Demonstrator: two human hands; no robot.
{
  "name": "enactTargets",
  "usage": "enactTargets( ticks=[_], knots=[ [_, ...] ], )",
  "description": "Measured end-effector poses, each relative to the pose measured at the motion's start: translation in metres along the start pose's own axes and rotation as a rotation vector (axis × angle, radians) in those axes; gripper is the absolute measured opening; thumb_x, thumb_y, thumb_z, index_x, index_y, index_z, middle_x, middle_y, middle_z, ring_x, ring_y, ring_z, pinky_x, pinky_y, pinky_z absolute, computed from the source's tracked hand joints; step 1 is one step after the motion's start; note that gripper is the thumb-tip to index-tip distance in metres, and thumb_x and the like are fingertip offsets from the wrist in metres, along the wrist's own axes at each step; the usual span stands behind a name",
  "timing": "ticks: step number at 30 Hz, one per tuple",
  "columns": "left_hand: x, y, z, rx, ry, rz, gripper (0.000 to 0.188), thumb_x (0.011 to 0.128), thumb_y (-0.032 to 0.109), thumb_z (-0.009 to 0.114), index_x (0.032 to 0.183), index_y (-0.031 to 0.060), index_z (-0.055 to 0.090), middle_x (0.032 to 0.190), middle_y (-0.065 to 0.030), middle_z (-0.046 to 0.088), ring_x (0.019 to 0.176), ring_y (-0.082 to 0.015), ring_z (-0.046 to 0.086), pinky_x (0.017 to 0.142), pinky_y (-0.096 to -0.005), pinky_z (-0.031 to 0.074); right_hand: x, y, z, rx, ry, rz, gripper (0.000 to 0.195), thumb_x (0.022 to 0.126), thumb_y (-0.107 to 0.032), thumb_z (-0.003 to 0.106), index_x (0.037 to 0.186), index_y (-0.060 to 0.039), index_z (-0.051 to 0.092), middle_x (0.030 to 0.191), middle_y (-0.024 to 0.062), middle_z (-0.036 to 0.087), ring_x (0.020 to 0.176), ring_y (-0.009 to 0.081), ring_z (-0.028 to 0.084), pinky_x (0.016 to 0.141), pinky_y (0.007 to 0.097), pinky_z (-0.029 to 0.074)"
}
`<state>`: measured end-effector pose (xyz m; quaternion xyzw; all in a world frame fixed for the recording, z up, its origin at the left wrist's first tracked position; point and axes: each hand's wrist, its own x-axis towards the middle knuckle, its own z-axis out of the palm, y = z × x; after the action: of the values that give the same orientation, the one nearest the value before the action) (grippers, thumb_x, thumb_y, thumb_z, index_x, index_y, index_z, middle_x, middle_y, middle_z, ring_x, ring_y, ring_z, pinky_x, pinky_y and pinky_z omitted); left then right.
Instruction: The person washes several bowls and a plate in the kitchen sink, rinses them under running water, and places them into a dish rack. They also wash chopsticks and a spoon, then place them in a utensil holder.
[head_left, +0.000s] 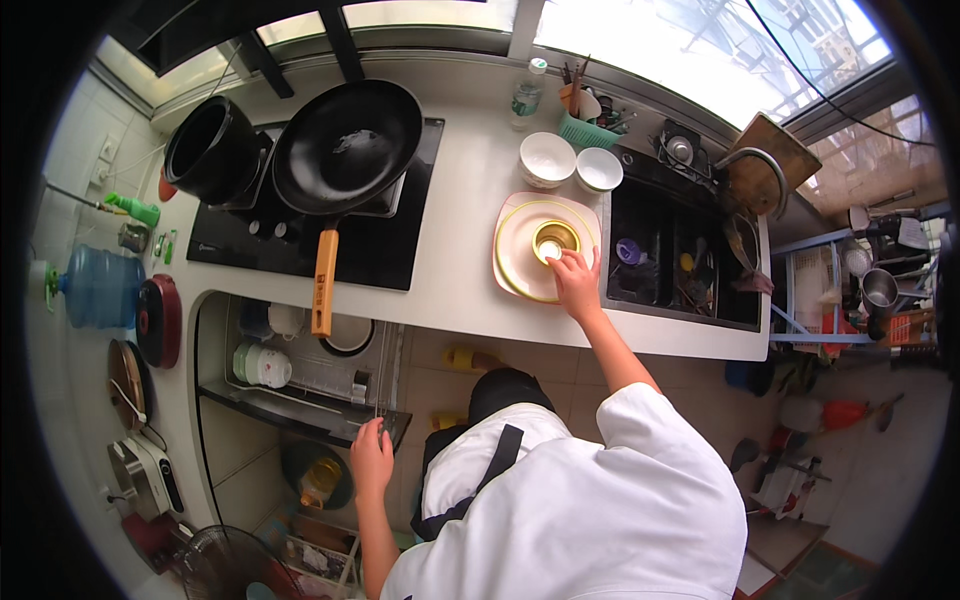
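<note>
My right hand (576, 279) is over the counter, its fingers on the rim of a small yellow-rimmed bowl (574, 234). The small bowl stands on a stack of plates, the upper one a round plate with a yellow-green rim (517, 277). Beneath that lies a squarish plate with a pink edge (498, 259). Lower down, my left hand (372, 459) holds the front edge of a pulled-out dish drawer (300, 407); part of its grip is hidden. Inside the drawer is a wire rack with white bowls (274, 369) at the left and other dishes behind.
Behind the plates stand two white bowls (547, 159), a water bottle (527, 97) and a green utensil basket (589, 131). A black sink (637, 277) is at the right. Left, a frying pan (349, 150) and a black pot (214, 150) sit on the hob; the pan's wooden handle overhangs the drawer.
</note>
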<state>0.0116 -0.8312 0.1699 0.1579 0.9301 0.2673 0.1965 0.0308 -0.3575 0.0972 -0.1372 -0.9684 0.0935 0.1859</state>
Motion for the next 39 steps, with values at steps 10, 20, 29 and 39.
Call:
enactTargets(
  ticks=[10, 20, 29, 39],
  knots=[
    [0.013, 0.017, 0.013, 0.075, 0.009, -0.001, 0.025, 0.083, 0.008, 0.055, 0.107, 0.0013, 0.055, 0.100, -0.0155, 0.060, 0.088, -0.0326, 0.060, 0.076, -0.0409, 0.047, 0.102, 0.110, -0.005, -0.292, 0.132, 0.070, 0.040, 0.075, -0.004, 0.055, 0.114, -0.0109, 0.057, 0.111, 0.0042, 0.060, 0.120, 0.0220, 0.046, 0.104, 0.0547, 0.023],
    [0.017, 0.034, 0.018, 0.026, 0.075, -0.135, 0.025, 0.085, 0.008, 0.054, 0.108, 0.0003, 0.055, 0.102, -0.0160, 0.060, 0.088, -0.0319, 0.060, 0.077, -0.0402, 0.047, 0.159, 0.175, 0.002, -0.149, -0.366, 0.045, 0.011, 0.075, -0.014, 0.061, 0.081, -0.0111, 0.070, 0.075, 0.0093, 0.066, 0.078, 0.0276, 0.062, 0.092, 0.0434, 0.040],
    [0.018, 0.022, 0.035, 0.075, 0.053, -0.113, 0.024, 0.084, 0.010, 0.055, 0.106, 0.0011, 0.056, 0.101, -0.0160, 0.060, 0.091, -0.0344, 0.058, 0.078, -0.0420, 0.046, 0.144, 0.148, -0.010, -0.160, -0.140, -0.083, 0.028, 0.081, -0.021, 0.063, 0.109, -0.0127, 0.063, 0.101, 0.0074, 0.065, 0.100, 0.0251, 0.058, 0.098, 0.0462, 0.035],
    [0.034, 0.045, 0.024, 0.022, 0.055, -0.167, 0.023, 0.083, 0.009, 0.056, 0.105, 0.0005, 0.056, 0.101, -0.0163, 0.060, 0.091, -0.0352, 0.059, 0.077, -0.0418, 0.047, 0.195, 0.106, 0.056, -0.084, -0.445, -0.103, 0.019, 0.078, -0.029, 0.065, 0.082, -0.0114, 0.070, 0.078, 0.0116, 0.067, 0.081, 0.0271, 0.063, 0.104, 0.0518, 0.028]
  ],
)
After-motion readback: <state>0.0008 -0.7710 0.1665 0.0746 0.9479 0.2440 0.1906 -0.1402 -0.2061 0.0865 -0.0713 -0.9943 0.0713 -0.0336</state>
